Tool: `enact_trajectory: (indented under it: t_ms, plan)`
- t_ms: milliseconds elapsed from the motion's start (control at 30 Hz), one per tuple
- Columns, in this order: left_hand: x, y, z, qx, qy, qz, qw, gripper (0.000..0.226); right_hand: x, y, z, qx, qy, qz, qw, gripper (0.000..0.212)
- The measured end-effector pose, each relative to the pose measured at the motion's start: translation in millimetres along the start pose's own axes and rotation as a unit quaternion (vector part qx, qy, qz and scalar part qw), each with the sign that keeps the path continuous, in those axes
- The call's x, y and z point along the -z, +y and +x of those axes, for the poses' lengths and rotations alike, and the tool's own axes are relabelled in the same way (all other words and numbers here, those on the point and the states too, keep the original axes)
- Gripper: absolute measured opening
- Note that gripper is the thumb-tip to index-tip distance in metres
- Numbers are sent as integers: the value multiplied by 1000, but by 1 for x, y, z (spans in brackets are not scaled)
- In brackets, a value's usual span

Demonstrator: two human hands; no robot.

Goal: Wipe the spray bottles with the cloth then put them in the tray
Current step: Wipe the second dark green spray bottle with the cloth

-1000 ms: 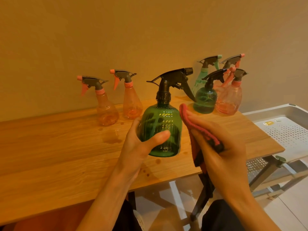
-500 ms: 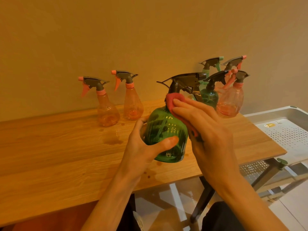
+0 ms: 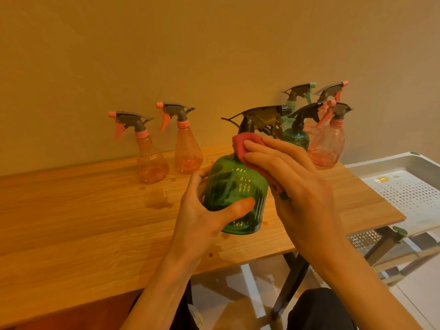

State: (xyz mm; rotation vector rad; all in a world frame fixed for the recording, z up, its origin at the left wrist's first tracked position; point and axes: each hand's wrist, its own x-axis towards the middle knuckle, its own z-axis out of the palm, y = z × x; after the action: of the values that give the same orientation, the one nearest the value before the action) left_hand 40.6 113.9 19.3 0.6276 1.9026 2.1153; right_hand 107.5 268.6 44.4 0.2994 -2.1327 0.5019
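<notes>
My left hand (image 3: 202, 217) grips a green spray bottle (image 3: 234, 191) with a black trigger head, held tilted above the wooden table (image 3: 83, 222). My right hand (image 3: 292, 184) presses a red cloth (image 3: 245, 145) against the bottle's shoulder and neck, fingers laid flat over it. Two orange spray bottles (image 3: 152, 160) (image 3: 188, 151) stand at the back of the table. Behind my hands, at the back right, stand a small green bottle (image 3: 297, 136), a mint one (image 3: 300, 94), and two more orange ones (image 3: 328, 148). The white perforated tray (image 3: 409, 191) sits right of the table.
A plain wall runs behind the table. Wet spots mark the tabletop (image 3: 159, 201) near the middle. Black table legs (image 3: 292, 277) and a folding frame under the tray show at lower right.
The right hand carried the cloth from the bottle's right side up onto its shoulder and neck. The bottle tilted and rose slightly in the left hand.
</notes>
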Motion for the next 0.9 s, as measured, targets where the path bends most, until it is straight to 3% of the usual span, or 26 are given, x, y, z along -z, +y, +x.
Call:
enact_trajectory:
  t_ms: [233, 433, 667, 900]
  plan:
    - [0, 7, -1, -8, -7, -3, 1000, 91, 2, -8, -3, -52, 58, 72, 994, 33]
    - [-2, 6, -2, -25, 2, 12, 1000, 89, -1, -7, 3, 0, 24, 22, 999, 30]
    - [-4, 4, -1, -8, -9, -9, 1000, 90, 0, -6, 0, -38, 40, 36, 998, 34]
    - [-9, 0, -3, -27, -10, 27, 999, 88, -2, -6, 19, -26, 47, -38, 998, 34]
